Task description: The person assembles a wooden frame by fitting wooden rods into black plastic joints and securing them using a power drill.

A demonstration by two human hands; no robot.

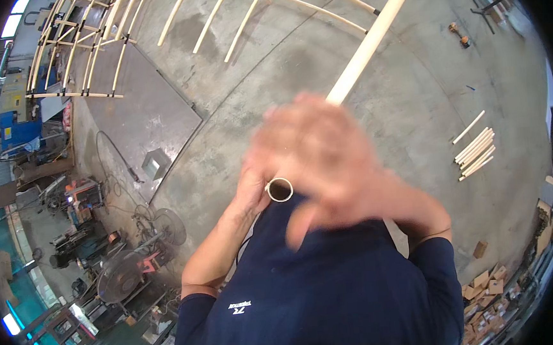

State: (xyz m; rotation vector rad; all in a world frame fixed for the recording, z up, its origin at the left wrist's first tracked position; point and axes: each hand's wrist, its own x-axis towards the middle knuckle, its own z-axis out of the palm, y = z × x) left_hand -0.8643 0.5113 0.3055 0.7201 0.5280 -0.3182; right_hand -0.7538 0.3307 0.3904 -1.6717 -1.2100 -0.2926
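A long cream-coloured pipe [370,41] runs from the upper right down toward my chest, its round open end facing me. Close to that end, my left hand [250,186] is closed round the pipe, partly covered by the other hand. My right hand [327,159] is over the pipe just above the open end, smeared by motion. Its thumb points down toward my dark shirt, but how its fingers sit cannot be made out. Farther up, black joints connect thinner cream pipes [316,6] to the long one.
A frame of cream pipes with black joints [91,94] stands at the upper left beside a metal floor plate [146,101]. Machines and a fan [120,276] are at left. To the right lie a cordless drill [459,35], several short pipes [475,147] and wooden blocks [483,280].
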